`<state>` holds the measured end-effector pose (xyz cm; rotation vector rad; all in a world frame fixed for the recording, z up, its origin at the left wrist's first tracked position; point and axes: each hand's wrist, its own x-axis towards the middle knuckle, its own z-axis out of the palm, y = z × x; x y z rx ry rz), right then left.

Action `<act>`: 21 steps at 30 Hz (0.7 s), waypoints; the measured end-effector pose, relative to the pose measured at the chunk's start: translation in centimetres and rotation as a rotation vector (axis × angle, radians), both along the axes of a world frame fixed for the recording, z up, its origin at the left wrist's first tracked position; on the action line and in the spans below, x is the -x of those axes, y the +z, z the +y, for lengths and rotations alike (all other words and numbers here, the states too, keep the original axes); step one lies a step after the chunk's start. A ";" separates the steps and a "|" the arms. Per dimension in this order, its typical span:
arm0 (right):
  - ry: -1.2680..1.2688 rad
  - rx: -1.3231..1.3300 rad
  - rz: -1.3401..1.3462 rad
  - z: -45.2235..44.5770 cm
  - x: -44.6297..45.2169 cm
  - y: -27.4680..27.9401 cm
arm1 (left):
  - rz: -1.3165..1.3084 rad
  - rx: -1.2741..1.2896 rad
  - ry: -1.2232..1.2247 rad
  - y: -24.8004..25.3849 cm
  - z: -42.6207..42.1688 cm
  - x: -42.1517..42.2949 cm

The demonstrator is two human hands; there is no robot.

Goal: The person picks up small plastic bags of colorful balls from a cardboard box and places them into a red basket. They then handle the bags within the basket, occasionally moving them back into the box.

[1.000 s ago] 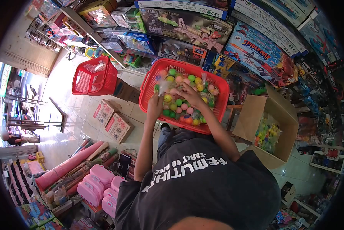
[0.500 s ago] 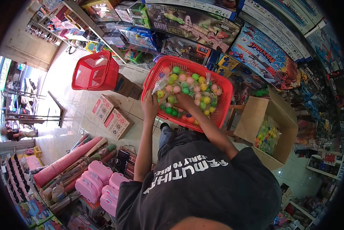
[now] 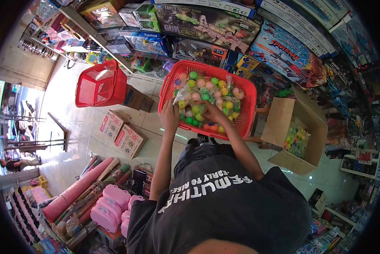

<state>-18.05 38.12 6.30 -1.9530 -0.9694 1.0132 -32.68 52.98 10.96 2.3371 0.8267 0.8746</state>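
Note:
A red plastic basket [image 3: 248, 118] in front of me holds several clear plastic bags of small colourful balls [image 3: 204, 84], in green, yellow, pink and orange. At the basket's left side, my left hand [image 3: 170, 116] has its fingers closed on the gathered end of a clear plastic bag [image 3: 182, 96]. My right hand [image 3: 214, 113] reaches over the basket's near rim. Its fingers curl against the yellow-green balls of a bag near the middle, and the fingertips are partly hidden among the balls.
An open cardboard box [image 3: 279, 122] with more bagged balls stands at the right. Another red basket [image 3: 101, 84] rests on the left, near printed cartons [image 3: 130, 139]. Pink cases [image 3: 107, 213] and rolled sheets [image 3: 77, 190] lie lower left. Boxed toys [image 3: 207, 27] line the far shelves.
The view has shifted slightly. My right hand has drawn back a little toward the right and its fingers show more; more yellow-green balls are visible beside it. My left hand stays at the basket's left side.

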 end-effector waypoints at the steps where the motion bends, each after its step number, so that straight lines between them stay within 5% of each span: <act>1: -0.010 0.003 -0.001 -0.5 0.0 -1.1 | 0.014 0.014 -0.016 -0.2 0.1 0.1; 7: -0.104 -0.049 0.069 -3.3 0.7 -2.5 | -0.007 0.029 -0.065 0.0 0.2 0.4; 9: -0.250 -0.012 0.280 -4.1 1.0 -1.3 | -0.031 0.025 -0.077 0.0 0.2 0.3; 12: -0.406 -0.095 0.428 -5.3 1.7 0.5 | -0.064 0.152 -0.132 0.1 0.4 0.5; 15: -0.645 -0.205 0.613 -6.2 2.6 2.0 | -0.165 0.577 -0.216 0.5 0.4 1.1; 21: -0.742 -0.582 0.907 -7.7 4.2 4.3 | -0.250 0.782 -0.404 1.1 -3.2 1.8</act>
